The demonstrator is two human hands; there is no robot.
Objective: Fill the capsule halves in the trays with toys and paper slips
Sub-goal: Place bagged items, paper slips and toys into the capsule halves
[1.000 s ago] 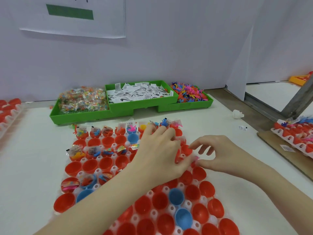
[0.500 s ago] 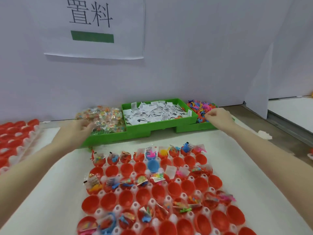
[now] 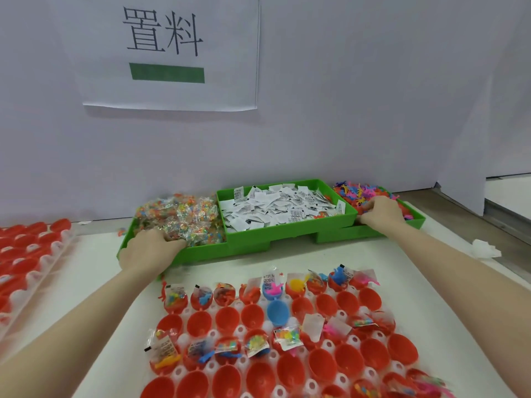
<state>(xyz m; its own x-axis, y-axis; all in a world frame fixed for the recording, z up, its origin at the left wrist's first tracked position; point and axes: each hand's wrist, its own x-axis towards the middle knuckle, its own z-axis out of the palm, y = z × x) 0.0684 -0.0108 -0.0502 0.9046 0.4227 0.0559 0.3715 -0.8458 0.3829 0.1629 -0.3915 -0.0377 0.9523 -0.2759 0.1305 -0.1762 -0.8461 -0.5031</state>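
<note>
Both hands have been moved from the capsule tray [image 3: 287, 334] to the bins, the left hand [image 3: 149, 248] curled on bagged toys [image 3: 184, 219] & the right hand [image 3: 379, 211] on loose toys [image 3: 353, 193], so more filling is likely next.

1. Left hand [image 3: 149, 248], at left of centre, reaches into the bin of bagged beads [image 3: 184, 219], fingers curled among the packets.
2. Right hand [image 3: 379, 209], at right of centre, digs into the loose plastic toys [image 3: 359, 192].
3. Between them sits the green bin of paper slips [image 3: 281, 206].
4. The tray of red capsule halves [image 3: 287, 340] fills the lower centre of the frame, partly filled.
</note>
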